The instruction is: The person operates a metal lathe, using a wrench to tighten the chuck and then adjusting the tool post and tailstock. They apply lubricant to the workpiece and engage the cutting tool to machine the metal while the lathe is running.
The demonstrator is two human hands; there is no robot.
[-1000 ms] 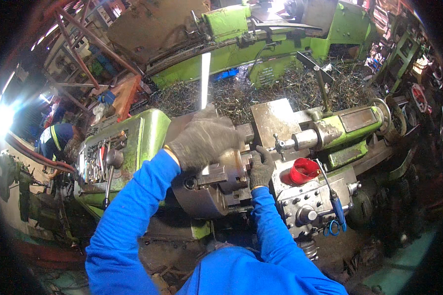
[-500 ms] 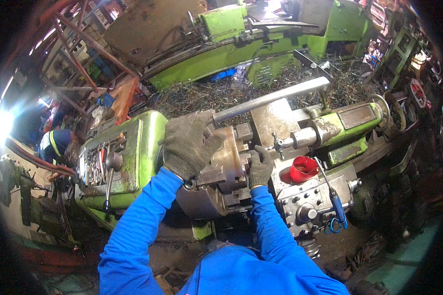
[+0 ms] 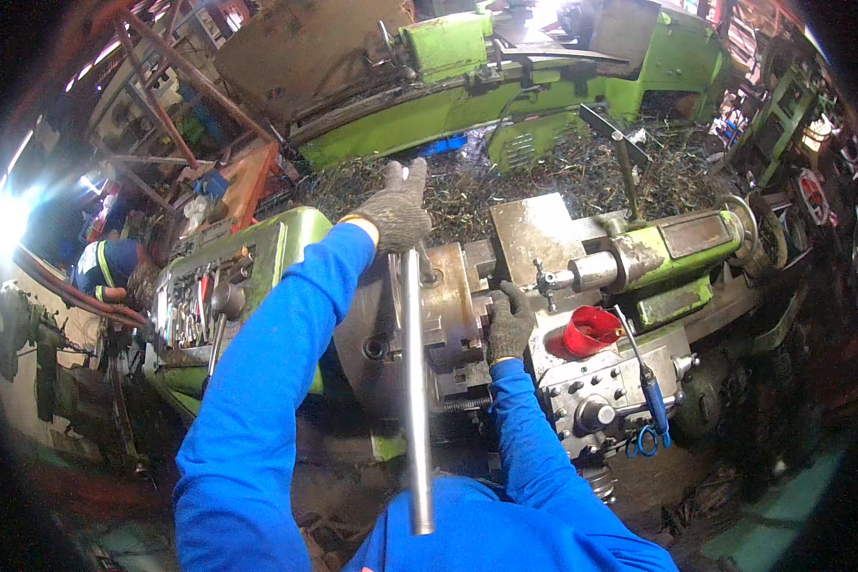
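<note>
A large lathe chuck (image 3: 448,300) with stepped jaws sits left of centre. My left hand (image 3: 396,214), in a dark knit glove, is closed round the far end of a chuck key at the chuck's top. From just under this hand a long silver pipe handle (image 3: 417,400) runs back toward my body, across the front of the chuck. My right hand (image 3: 511,324), gloved too, is against the jaw side of the chuck, index finger raised and the other fingers bent. What its fingers hold is hidden. Just right of it is the tailstock's drill chuck (image 3: 547,278).
A red cup (image 3: 589,331) and a blue-handled tool (image 3: 654,405) rest on the carriage. Hand tools lie on the green headstock (image 3: 296,234). The tailstock (image 3: 677,243) stands right. Metal shavings (image 3: 467,191) heap behind, before another green lathe (image 3: 429,114). A person (image 3: 105,267) bends at far left.
The pipe handle has swung from pointing right to pointing toward my body. My left hand has moved up and away from me, to the chuck's far side. The right hand has stayed put.
</note>
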